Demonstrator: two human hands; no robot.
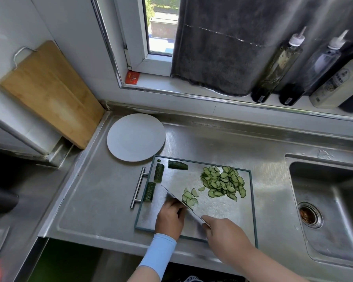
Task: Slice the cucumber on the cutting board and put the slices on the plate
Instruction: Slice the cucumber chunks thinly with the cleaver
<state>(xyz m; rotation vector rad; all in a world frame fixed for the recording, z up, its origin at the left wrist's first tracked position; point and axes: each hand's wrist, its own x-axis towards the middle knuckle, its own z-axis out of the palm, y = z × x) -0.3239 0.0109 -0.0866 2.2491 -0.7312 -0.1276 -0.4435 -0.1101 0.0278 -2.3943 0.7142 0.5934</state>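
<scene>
Cucumber piece lies near-to-far; right hand grips knife, left hand curled, hold unseen.

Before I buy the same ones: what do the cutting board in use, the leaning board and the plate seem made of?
Cutting board: likely stainless steel, grey sheen, dark rim. Leaning board: wood or bamboo, tan grain. Plate: matte white, perhaps ceramic or plastic.

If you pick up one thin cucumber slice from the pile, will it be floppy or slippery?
Probably a bit bendy: the slices look very thin. Likely slippery, since they're freshly cut and lie overlapped on the cutting board. Being flat half-moons, they shouldn't roll.
</scene>
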